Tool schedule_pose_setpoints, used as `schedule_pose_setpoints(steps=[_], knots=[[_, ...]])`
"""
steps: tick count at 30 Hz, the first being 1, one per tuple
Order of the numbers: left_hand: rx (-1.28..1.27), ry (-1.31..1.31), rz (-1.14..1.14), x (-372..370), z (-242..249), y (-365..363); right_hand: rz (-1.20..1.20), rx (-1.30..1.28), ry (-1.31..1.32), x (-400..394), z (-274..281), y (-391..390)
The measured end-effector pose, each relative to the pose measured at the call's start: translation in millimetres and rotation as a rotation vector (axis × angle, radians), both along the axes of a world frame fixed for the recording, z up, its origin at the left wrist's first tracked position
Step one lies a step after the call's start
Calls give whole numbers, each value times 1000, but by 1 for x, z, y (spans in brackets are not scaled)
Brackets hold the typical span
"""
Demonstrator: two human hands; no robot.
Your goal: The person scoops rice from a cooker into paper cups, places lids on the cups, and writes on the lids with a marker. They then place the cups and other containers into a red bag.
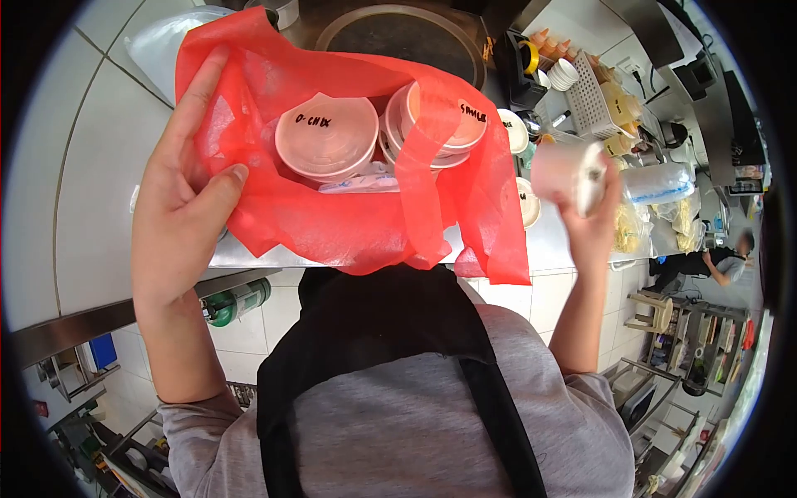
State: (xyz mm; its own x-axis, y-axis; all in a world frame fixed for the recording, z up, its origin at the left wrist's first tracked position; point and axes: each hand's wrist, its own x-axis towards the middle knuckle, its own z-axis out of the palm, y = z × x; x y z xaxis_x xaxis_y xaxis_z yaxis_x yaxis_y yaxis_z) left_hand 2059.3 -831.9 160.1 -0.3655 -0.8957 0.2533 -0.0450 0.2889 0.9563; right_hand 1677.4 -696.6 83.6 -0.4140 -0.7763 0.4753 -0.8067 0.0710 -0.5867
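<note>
My left hand (187,178) grips the left edge of a red cloth-like bag (315,232), with the thumb and a finger spread along its rim. Inside the bag sit several lidded round tubs. One tub (325,137) has black handwriting on its lid, and another marked tub (444,120) lies partly behind a bag handle. A plastic-wrapped packet (361,183) shows beside them. To the right of the bag, my right hand (594,216) holds a white lidded paper cup (560,170), tilted sideways and slightly blurred.
Two more lidded cups, one upper (513,131) and one lower (529,203), stand on the steel counter (548,249) by the bag. Behind are a round dark griddle (398,41), a white basket (588,95) and sauce bottles (552,46). Another person (714,264) is far right.
</note>
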Motion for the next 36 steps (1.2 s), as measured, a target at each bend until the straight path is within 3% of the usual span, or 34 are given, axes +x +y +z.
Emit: schedule_pose_setpoints(steps=[2, 4, 6, 10, 13, 15, 17, 19, 20, 22, 23, 25, 27, 29, 30, 32, 34, 36], knots=[[24, 11, -21, 1, -1, 0, 337, -154, -572, 44, 53, -10], [42, 13, -28, 2, 0, 1, 752, 47, -783, 74, 88, -22], [56, 16, -40, 2, 2, 5, 1025, 130, -501, 105, 81, -64], [38, 38, -81, 0, 2, 16, 634, 277, 104, 179, 29, -133], [20, 28, -75, -2, 3, 18, 535, 141, 182, 187, 4, -156], [24, 20, -53, -2, 2, 16, 650, 422, 25, 181, 15, -139], [93, 75, -41, 1, 0, 14, 751, -246, 91, 159, 36, -104], [84, 83, -42, 4, -3, 11, 830, -194, -362, 107, 54, -72], [72, 89, -44, 5, -4, 10, 711, -209, -548, 75, 53, -56], [54, 90, -48, 3, -2, 9, 169, -12, -437, 20, 21, -45], [37, 90, -61, 2, -1, 7, 162, 180, -333, -22, -24, -33], [-14, 53, -38, 0, -3, 2, 81, 471, 139, -52, -99, -3], [-59, 14, -19, -2, -3, -1, -11, 563, 124, -37, -138, 6], [-275, -257, 95, -4, -1, 1, -52, 556, 159, -28, -151, 6], [-270, -262, 95, -6, -2, 5, -94, 529, 162, -23, -149, 3], [-1112, -892, 571, -7, -7, 22, -138, 509, 155, -20, -147, 2], [-1101, -601, -265, -6, -17, 38, -174, 470, 139, -24, -148, 5], [-924, -670, -523, -33, -47, 53, -179, 445, -25, -29, -136, 10]])
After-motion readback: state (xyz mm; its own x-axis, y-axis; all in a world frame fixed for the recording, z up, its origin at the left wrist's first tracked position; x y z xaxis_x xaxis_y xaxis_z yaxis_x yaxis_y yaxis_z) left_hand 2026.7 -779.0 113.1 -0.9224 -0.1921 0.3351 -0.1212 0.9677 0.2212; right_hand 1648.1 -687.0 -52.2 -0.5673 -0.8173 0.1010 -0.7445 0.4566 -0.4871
